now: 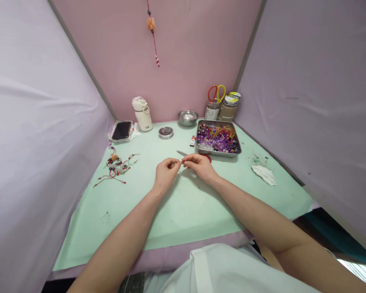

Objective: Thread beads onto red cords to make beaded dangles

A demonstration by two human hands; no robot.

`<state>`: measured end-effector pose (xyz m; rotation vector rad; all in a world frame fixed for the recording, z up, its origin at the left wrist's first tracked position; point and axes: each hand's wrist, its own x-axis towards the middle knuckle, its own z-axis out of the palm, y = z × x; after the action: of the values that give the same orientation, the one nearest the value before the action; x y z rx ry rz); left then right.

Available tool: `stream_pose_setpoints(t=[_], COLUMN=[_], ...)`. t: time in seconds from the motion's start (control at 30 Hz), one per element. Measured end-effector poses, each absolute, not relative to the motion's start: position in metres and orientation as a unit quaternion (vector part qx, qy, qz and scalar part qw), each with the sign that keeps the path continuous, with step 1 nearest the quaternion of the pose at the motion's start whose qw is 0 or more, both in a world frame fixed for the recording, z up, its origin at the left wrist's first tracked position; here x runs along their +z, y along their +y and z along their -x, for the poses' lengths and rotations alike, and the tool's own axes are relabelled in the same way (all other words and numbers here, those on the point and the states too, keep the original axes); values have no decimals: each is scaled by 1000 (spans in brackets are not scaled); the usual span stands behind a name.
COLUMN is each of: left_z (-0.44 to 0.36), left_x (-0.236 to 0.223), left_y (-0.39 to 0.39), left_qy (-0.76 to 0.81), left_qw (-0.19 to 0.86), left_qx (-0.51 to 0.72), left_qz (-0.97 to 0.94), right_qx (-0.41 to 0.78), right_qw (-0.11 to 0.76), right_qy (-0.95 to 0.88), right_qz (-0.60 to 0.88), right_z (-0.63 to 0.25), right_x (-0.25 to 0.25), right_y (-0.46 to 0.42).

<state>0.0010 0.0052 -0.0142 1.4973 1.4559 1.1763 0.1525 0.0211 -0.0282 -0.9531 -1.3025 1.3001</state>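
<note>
We see a small red piece [183, 162] in mid-tabletop, held just above the pale green cloth-covered tabletop [183, 213] between the two hands. Right hand [199, 165]: fingers clamped on the piece in a thumb pinch. Left hand [167, 173]: fingers together on its left end, as far as we can tell. Bead, knot or cord end: too small to say. A thin pale strand [179, 172] shows below the left fingertips.

To do this fine work well, our guess: keep one pinch firm, let the other make small adjustments, keep the strand free of the fingertips, pull gently.

Edges: metal-bladed, red-handled scissors [181, 153] lie just beyond the fingertips, partly hidden by the right hand; we'd watch the blade tip. Right and far, the shallow rectangular metal tray of purple beads [221, 154] has a raised rim near the right hand, so we avoid swinging that way. The red beaded cord bundle [116, 167] sits well left, the crumpled white cloth [264, 175] well right. Best room for moving, we think, is toward the near side, short of the tabletop's near edge.
</note>
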Motion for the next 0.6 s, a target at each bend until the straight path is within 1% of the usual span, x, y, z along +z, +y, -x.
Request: stream_pose_setpoints(t=[0.6], left_z=[-1], left_x=[-11], left_y=[4], left_qy=[566], left_qw=[373], left_qx=[459], left_qz=[-574], right_qx=[528], right_qw=[505], right_qy=[-553], right_qz=[400], right_z=[-153], right_x=[-28], right_y=[21])
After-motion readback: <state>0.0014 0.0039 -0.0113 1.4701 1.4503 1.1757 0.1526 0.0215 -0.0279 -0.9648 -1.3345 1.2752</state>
